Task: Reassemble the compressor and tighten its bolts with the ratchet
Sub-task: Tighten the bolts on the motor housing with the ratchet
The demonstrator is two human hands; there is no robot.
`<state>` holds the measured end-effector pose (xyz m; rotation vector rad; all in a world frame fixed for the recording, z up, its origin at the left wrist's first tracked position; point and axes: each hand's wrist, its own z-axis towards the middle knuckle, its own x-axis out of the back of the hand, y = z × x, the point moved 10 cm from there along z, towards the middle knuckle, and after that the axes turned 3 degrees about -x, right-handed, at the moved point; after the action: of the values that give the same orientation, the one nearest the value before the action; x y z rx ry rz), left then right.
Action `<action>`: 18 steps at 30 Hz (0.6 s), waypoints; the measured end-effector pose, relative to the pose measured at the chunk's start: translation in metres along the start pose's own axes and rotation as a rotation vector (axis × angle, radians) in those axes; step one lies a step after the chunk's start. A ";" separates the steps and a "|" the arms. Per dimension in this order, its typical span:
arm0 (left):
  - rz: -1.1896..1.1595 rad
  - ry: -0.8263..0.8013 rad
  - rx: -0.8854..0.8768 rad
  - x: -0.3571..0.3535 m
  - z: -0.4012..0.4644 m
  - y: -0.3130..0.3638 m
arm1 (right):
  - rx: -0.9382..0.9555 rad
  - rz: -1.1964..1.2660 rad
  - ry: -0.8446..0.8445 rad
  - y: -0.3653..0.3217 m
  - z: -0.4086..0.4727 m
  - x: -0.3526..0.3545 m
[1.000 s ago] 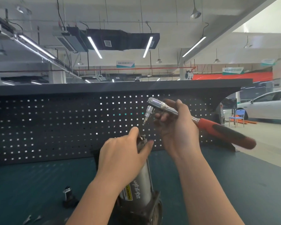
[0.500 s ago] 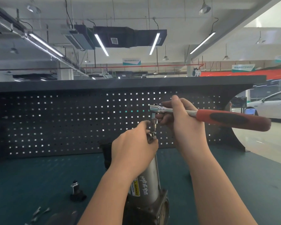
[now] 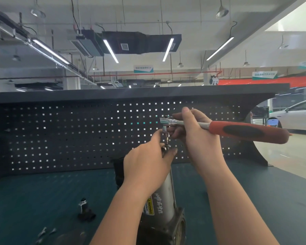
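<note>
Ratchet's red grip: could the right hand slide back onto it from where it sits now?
Probably yes. The right hand holds the ratchet by its bare metal shank near the head, and the red grip juts out free, nothing touching it.

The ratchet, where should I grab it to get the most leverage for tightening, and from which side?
Probably the red and black rubber grip, taken from the right. The ratchet lies about level, head left over the compressor, handle pointing right. The right hand pinches the bare metal shank near the head, where leverage is short, while the left hand steadies the compressor's top.
</note>
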<state>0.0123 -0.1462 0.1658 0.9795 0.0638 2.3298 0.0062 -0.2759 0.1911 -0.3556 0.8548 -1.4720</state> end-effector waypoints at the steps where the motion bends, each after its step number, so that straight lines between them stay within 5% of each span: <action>1: -0.002 0.019 0.006 0.002 0.000 0.000 | 0.001 -0.024 -0.005 -0.002 -0.001 0.000; 8: -0.012 0.001 -0.028 0.005 0.011 -0.002 | 0.018 -0.148 -0.019 -0.014 -0.005 -0.008; 14: -0.407 0.111 0.094 0.013 0.010 -0.010 | 0.046 -0.324 0.015 -0.020 -0.008 -0.010; 18: -0.378 0.100 0.138 0.011 0.008 -0.010 | 0.142 -0.517 0.040 -0.027 -0.013 -0.016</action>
<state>0.0170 -0.1329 0.1763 0.8323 0.4190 2.0417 -0.0209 -0.2605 0.2054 -0.4637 0.7125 -2.0120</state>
